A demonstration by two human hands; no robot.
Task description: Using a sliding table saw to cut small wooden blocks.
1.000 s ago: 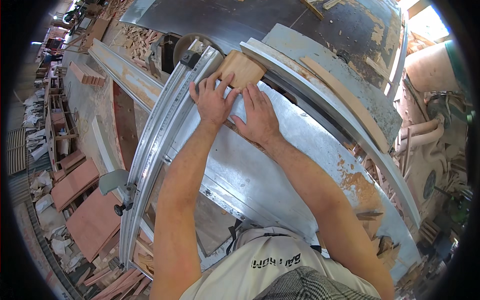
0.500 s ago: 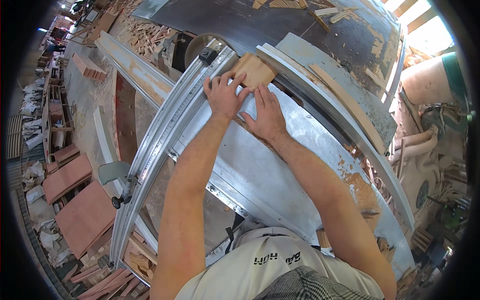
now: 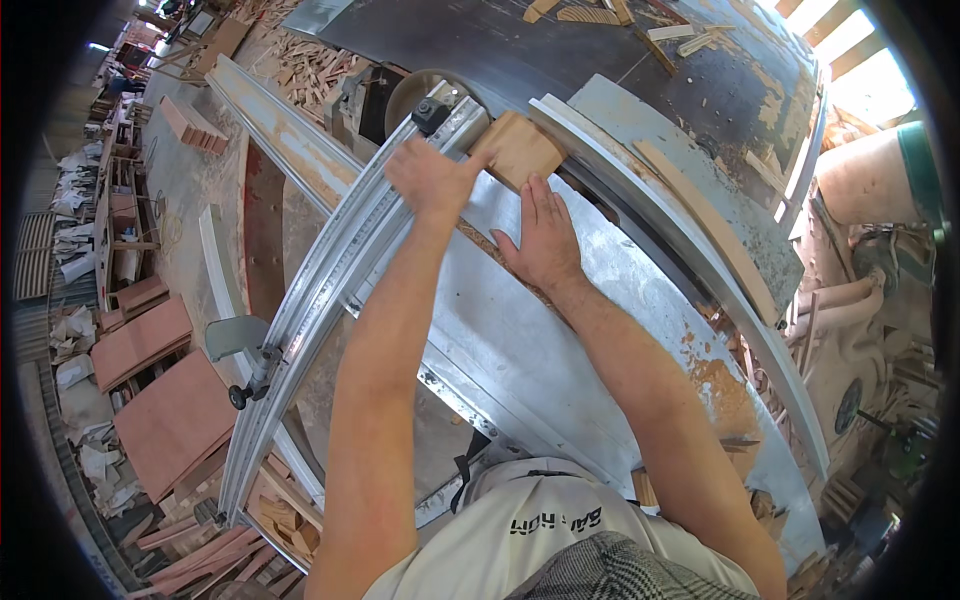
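A pale wooden block (image 3: 520, 148) lies at the far end of the grey metal machine table (image 3: 485, 320), between a long aluminium fence (image 3: 325, 240) and a curved metal rail. My left hand (image 3: 432, 180) is bent over the fence, its fingers curled and slightly blurred. Its thumb reaches across to the block's left side. My right hand (image 3: 548, 238) lies on the table, fingers stretched forward and thumb apart, with the fingertips at the block's near edge. A black clamp knob (image 3: 430, 115) sits on the fence just beyond my left hand.
A long wooden strip (image 3: 705, 225) lies along the curved metal rail (image 3: 735, 300) on the right. Wood scraps are scattered on the dark far tabletop (image 3: 480, 45). A grey stop plate (image 3: 237, 338) projects from the fence. Reddish boards (image 3: 172, 425) are stacked at left.
My left hand has shifted left off the block's near edge onto the fence, and its fingers have curled. My right hand remains at the block. The whole view has shifted slightly.
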